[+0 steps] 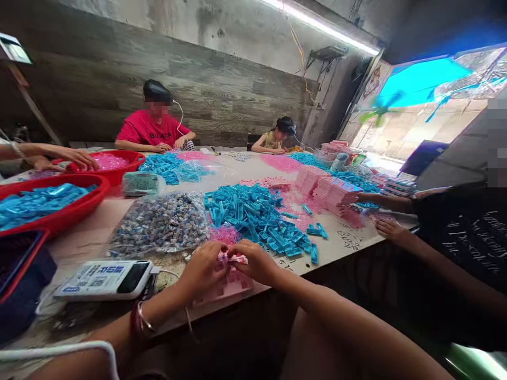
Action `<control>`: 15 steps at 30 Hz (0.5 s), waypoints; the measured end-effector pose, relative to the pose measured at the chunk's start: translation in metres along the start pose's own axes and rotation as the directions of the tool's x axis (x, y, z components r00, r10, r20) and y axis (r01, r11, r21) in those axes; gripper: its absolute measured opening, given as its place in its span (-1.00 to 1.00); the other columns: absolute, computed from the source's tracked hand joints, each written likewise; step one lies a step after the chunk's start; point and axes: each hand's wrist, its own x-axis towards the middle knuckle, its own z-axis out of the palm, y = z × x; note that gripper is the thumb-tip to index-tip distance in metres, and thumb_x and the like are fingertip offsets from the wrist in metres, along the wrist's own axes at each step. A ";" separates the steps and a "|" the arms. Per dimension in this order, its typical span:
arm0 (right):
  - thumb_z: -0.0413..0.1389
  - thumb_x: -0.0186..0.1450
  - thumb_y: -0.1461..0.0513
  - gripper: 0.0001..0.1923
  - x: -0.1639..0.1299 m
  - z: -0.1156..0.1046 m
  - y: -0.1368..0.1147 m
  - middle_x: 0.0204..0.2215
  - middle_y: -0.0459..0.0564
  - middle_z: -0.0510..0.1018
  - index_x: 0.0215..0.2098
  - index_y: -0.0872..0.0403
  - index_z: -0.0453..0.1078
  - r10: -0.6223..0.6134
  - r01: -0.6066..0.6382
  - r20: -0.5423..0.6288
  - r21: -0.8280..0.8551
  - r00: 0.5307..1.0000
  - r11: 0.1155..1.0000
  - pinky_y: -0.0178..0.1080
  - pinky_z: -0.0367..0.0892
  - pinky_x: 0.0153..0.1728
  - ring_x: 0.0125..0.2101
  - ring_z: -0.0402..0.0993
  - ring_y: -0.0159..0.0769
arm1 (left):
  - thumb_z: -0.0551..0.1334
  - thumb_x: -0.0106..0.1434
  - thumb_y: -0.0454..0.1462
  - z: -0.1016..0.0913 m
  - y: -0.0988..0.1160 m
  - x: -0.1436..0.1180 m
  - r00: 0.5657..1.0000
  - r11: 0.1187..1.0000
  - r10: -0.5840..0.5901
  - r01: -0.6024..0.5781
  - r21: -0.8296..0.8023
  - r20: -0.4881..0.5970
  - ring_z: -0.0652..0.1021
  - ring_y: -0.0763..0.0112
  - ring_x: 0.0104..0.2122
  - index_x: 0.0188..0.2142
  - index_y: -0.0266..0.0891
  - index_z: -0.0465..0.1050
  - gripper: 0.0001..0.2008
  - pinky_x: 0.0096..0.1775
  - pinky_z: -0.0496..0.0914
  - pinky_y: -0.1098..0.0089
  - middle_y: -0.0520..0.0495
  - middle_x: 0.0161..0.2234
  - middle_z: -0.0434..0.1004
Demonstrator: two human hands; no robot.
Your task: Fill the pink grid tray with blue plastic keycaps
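Observation:
My left hand (203, 266) and my right hand (255, 261) meet at the table's near edge, both closed on a small pink plastic piece (234, 258). Under them lies a pink tray (232, 285) with square cells. Just beyond my fingers sit a small heap of pink pieces (225, 233) and a large pile of blue plastic parts (257, 216). A clear bag of small grey and blue parts (160, 224) lies to the left of my hands.
A power bank (105, 278) with a cable lies at my left. Red basins (69, 214) hold blue and pink parts. Stacks of pink trays (335, 192) stand at right, where a person's hands (390, 229) work. Two people sit at the far side.

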 end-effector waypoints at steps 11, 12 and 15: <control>0.20 0.03 0.48 -0.80 0.001 0.004 0.008 -0.31 0.00 0.56 -0.42 0.10 0.47 -0.038 0.040 -0.024 0.088 0.999 0.995 -0.28 0.37 -0.19 -0.25 0.49 -0.27 | 0.25 0.13 -0.31 -0.001 0.001 0.002 0.995 0.993 0.004 -0.016 -0.117 -0.098 0.45 0.24 -0.20 -0.19 -0.21 0.31 -0.76 -0.15 0.33 0.23 -0.07 -0.25 0.45; 0.20 0.04 0.47 -0.80 0.001 0.004 0.009 -0.32 0.00 0.56 -0.41 0.10 0.48 -0.049 0.051 -0.023 0.094 0.999 0.994 -0.29 0.37 -0.20 -0.27 0.49 -0.28 | 0.25 0.14 -0.31 -0.001 0.001 0.001 0.995 0.991 0.003 -0.016 -0.134 -0.099 0.45 0.25 -0.21 -0.19 -0.20 0.30 -0.77 -0.15 0.33 0.24 -0.06 -0.25 0.46; 0.21 0.05 0.46 -0.82 0.002 0.004 0.011 -0.37 -0.01 0.56 -0.42 0.11 0.49 -0.084 0.084 -0.009 0.101 0.996 0.991 -0.31 0.37 -0.24 -0.31 0.49 -0.30 | 0.26 0.15 -0.33 0.000 -0.001 0.001 0.995 0.984 0.000 -0.018 -0.178 -0.102 0.46 0.29 -0.22 -0.15 -0.19 0.28 -0.73 -0.13 0.32 0.25 -0.01 -0.28 0.47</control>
